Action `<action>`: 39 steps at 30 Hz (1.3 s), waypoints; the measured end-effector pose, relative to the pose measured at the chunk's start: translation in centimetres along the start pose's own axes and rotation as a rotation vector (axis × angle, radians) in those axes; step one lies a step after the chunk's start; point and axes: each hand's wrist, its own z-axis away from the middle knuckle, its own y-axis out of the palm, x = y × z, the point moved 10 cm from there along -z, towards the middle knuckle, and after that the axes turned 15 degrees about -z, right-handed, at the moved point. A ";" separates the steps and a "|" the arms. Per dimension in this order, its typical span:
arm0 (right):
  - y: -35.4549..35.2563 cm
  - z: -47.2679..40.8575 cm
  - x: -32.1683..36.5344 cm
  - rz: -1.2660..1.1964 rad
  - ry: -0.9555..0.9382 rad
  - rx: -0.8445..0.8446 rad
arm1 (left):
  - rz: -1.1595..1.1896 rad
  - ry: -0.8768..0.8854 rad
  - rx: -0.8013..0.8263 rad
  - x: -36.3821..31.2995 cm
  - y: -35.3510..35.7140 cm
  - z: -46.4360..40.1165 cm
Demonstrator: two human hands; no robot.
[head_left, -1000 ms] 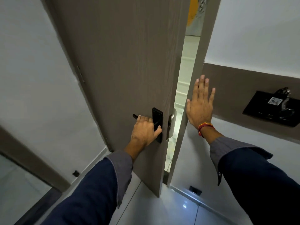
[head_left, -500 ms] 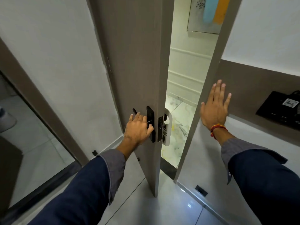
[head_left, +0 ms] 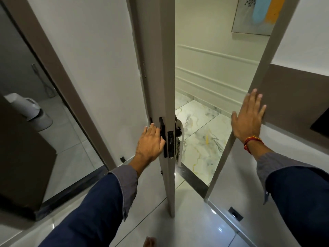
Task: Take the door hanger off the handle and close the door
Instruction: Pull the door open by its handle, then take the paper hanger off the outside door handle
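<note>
The grey-brown door (head_left: 167, 68) stands half open, its edge turned towards me. My left hand (head_left: 150, 144) is closed around the black inner handle, which it mostly hides. A white door hanger (head_left: 179, 139) with dark print hangs from the black outer handle (head_left: 179, 131) on the far side of the door. My right hand (head_left: 248, 118) lies flat with fingers spread against the door frame (head_left: 267, 68) and wall, holding nothing. It is well to the right of the hanger.
Through the gap lies a marble hallway floor (head_left: 201, 132) and a panelled wall with a painting (head_left: 258, 15). At left a bathroom opening shows a white toilet (head_left: 28, 111). A black wall panel (head_left: 320, 125) is at far right. A bare foot (head_left: 149, 243) shows at the bottom edge.
The door has swung further open towards me under my left hand, exposing the hanger and hallway. My right hand stays flat on the frame.
</note>
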 end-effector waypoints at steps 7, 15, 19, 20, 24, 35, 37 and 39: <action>7.3 6.2 13.4 -0.363 -0.532 0.362 | 0.019 -0.037 0.015 2.6 0.1 1.5; 10.5 10.3 20.2 -0.354 -0.687 0.343 | 0.048 -0.074 -0.017 4.5 0.3 2.7; 11.0 7.7 19.5 -0.445 -0.449 0.316 | 0.044 -0.091 -0.025 5.1 0.3 3.3; 11.5 6.9 19.1 -0.467 -0.379 0.336 | 0.041 -0.095 -0.029 5.2 0.2 3.4; 12.9 4.0 18.7 -0.533 -0.216 0.378 | -0.024 -0.082 -0.023 5.1 0.0 3.8; 16.7 -0.2 17.5 -0.708 0.055 0.459 | -0.421 -0.024 0.401 0.5 -2.9 5.5; 16.5 -0.4 15.6 -0.771 0.097 0.479 | -0.305 0.117 0.370 -3.8 -4.1 6.2; 16.0 -0.6 13.1 -0.831 0.173 0.490 | -0.101 0.201 0.307 -7.6 -4.5 5.6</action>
